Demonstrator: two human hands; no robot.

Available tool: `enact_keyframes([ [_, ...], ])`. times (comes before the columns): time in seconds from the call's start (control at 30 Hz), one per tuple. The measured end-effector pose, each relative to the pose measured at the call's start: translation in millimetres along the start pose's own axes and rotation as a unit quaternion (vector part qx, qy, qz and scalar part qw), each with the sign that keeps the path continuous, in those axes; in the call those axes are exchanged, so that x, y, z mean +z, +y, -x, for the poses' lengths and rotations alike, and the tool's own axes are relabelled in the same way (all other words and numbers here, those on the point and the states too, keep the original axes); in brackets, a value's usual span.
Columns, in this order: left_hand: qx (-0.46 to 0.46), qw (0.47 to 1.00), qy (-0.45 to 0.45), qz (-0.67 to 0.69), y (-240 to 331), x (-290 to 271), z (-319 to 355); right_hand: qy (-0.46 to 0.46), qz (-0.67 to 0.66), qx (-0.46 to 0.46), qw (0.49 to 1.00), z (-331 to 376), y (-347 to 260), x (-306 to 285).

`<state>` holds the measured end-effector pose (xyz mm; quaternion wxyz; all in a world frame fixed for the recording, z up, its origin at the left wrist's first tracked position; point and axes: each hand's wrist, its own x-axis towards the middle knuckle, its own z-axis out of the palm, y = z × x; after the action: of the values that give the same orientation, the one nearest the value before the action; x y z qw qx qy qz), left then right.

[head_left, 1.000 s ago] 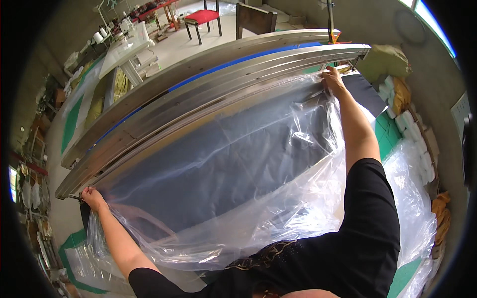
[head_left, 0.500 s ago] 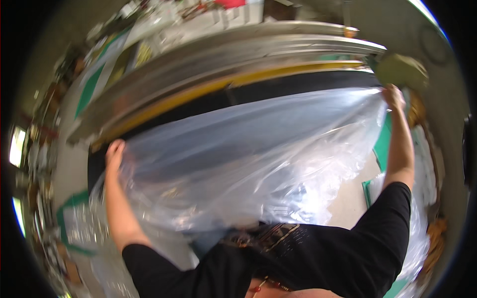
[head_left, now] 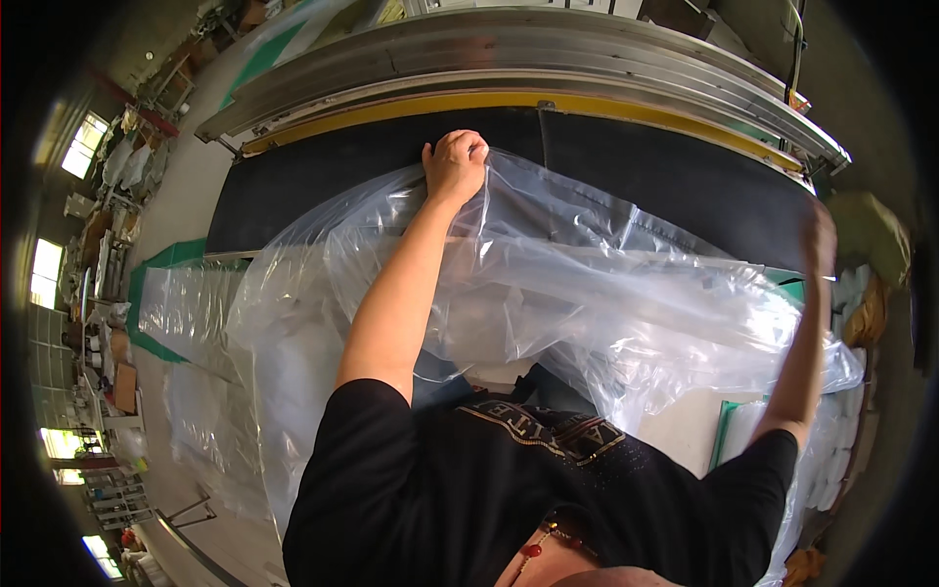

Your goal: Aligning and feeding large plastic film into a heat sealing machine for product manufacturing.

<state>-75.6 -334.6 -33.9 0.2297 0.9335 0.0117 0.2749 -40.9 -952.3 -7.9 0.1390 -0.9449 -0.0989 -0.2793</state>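
Observation:
My left hand [head_left: 457, 168] is closed on the top edge of a clear plastic sheet [head_left: 577, 293], near the middle of a black work surface [head_left: 342, 191]. From that grip the sheet falls in loose folds toward my body and spreads to both sides. At the far right, my right hand [head_left: 818, 238] is smeared by motion beside the right end of the black surface. Its fingers cannot be made out, nor whether it holds anything.
Beyond the black surface run a yellow bar [head_left: 421, 106] and a long metal beam [head_left: 411, 64]. More clear plastic [head_left: 191, 303] lies at the left over a green-edged surface [head_left: 147, 338]. A beige cloth-like bundle [head_left: 866, 235] and stacked clear bags [head_left: 831, 455] stand at the right.
My left hand has moved from the left end toward the middle of the black surface. The sheet, stretched wide before, now hangs slack and bunched. My right hand stays at the right, now blurred.

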Motion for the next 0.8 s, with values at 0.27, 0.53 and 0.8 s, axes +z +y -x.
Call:
enact_keyframes([
  [0.27, 0.085, 0.97, 0.217, -0.07, -2.4, -35.0, 18.5, -0.258, -0.256, -0.05, 0.93, -34.8, -432.7, 121.9],
  [0.53, -0.042, 0.992, 0.092, -0.08, -58.5, -107.2, 110.1, -0.201, -0.255, -0.096, 0.941, -21.0, -493.7, 136.1],
  [0.8, -0.389, 0.549, -0.042, 0.738, -36.4, -116.5, 139.2, -0.135, -0.408, -0.143, 0.891, -4.2, -516.0, 91.0],
])
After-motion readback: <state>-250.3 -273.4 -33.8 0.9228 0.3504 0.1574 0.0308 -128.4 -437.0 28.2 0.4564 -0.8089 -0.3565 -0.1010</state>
